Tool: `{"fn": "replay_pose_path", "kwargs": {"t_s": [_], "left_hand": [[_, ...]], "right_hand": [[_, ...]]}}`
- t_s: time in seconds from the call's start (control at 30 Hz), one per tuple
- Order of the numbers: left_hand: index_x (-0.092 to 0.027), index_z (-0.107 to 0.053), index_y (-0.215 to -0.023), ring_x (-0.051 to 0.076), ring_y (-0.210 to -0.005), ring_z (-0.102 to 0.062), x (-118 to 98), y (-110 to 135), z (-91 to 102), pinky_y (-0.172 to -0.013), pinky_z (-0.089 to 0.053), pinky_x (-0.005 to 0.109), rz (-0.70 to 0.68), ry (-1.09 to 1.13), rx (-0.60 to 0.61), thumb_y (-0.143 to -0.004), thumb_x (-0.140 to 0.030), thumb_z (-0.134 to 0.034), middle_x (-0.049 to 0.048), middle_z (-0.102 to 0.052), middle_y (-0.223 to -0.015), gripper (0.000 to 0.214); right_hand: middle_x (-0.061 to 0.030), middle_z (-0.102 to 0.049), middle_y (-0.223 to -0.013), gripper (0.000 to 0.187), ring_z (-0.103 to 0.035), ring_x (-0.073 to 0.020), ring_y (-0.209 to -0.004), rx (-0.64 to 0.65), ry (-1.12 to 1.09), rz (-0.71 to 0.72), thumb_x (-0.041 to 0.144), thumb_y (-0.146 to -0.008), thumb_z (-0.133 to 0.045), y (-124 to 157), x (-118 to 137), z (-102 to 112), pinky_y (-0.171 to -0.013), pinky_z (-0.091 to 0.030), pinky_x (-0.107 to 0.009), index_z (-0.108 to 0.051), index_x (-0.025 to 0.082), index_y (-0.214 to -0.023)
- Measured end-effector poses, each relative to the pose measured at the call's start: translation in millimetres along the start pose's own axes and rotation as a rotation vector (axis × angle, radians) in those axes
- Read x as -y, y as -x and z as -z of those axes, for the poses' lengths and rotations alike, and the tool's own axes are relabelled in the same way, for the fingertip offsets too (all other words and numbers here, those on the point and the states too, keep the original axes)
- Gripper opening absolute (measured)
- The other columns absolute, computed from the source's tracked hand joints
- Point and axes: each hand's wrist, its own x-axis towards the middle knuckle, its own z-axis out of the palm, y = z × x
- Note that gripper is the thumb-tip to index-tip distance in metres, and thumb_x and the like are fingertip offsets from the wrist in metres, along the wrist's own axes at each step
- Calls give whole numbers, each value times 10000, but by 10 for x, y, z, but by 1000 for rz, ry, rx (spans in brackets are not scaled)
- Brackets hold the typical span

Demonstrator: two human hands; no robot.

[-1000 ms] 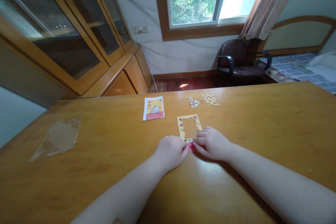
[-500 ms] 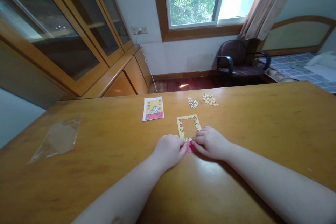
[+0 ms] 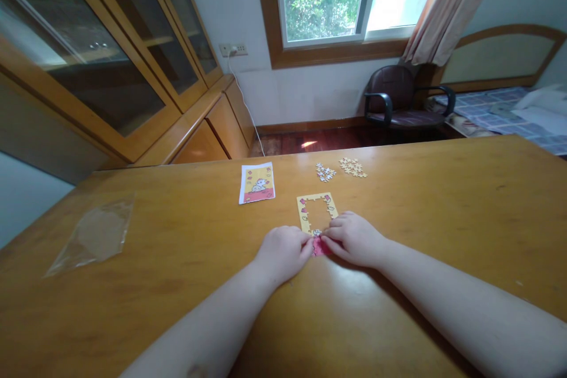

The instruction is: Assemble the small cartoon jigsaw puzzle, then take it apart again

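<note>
A partly assembled jigsaw puzzle (image 3: 302, 217) lies flat on the table, its yellow border joined around an open middle, with a pink strip at the near end. My left hand (image 3: 283, 253) is closed at the near left corner, thumb and fingertips against the pink part. From the other side, my right hand (image 3: 358, 240) has its fingers bent over the right edge, thumb and forefinger pinched at the pink strip. Fingers cover both near corners, and whether a single piece is between them is hidden. Loose white-and-blue pieces (image 3: 325, 172) and yellow pieces (image 3: 353, 167) lie in two groups beyond the puzzle.
A picture card (image 3: 257, 183) showing a white cartoon animal lies behind and left of the puzzle. A clear plastic bag (image 3: 95, 233) rests at the table's left. Past the far edge stand a glass-door cabinet (image 3: 177, 106), an armchair (image 3: 396, 97) and a bed (image 3: 487, 109).
Both hands stay at the puzzle's near end with almost the same grip. The whole view has shifted very slightly.
</note>
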Motion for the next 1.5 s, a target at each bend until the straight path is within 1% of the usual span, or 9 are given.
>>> {"fn": "replay_pose_path", "kwargs": {"t_s": [0.2,0.37,0.57,0.7,0.9,1.13,1.5], "left_hand": [[-229,-710,-790,168,-656,-578,-4,-4,28,-558,-334,268,20,-13,14,-912,-338,-399,34,-658,-712,352],[-227,-692,-746,168,-643,-575,-13,-9,41,-549,-325,272,29,-21,13,-908,-334,-398,30,-656,-700,352],[-218,-688,-749,170,-661,-579,-16,-16,47,-558,-319,266,43,-22,28,-908,-326,-398,39,-662,-716,348],[-216,-674,-719,165,-649,-570,-14,-11,49,-554,-304,265,72,-15,7,-915,-326,-390,39,-650,-700,363],[-251,-705,-859,171,-681,-589,-8,-2,40,-562,-311,262,79,3,-2,-903,-311,-414,29,-665,-731,301],[-240,-711,-852,172,-692,-596,-5,-4,38,-569,-334,267,76,9,18,-907,-321,-407,37,-671,-751,320],[-252,-706,-932,186,-712,-601,-4,-2,43,-595,-366,266,70,24,23,-909,-313,-409,44,-667,-766,304]], "right_hand": [[-42,-642,-709,281,-530,-133,-651,-8,13,-12,270,-914,-458,-6,0,3,-688,-322,-292,-719,191,-847],[-33,-643,-708,274,-535,-131,-653,-2,20,-23,283,-916,-463,-16,1,16,-689,-327,-290,-721,200,-867],[-33,-648,-717,270,-542,-132,-662,-7,23,-32,288,-915,-469,-25,17,15,-691,-325,-288,-722,203,-878],[-37,-643,-707,282,-537,-129,-650,-28,28,-42,295,-920,-461,-20,16,11,-676,-314,-289,-724,199,-880],[-36,-642,-716,283,-537,-130,-656,-19,38,-61,302,-922,-456,-15,5,6,-673,-307,-285,-721,208,-895],[-33,-645,-733,258,-551,-137,-683,-4,26,-57,309,-914,-473,-14,6,1,-689,-318,-289,-715,219,-925],[-38,-648,-739,256,-562,-142,-686,-26,21,-74,308,-910,-479,-20,6,3,-682,-322,-290,-714,215,-950]]}}
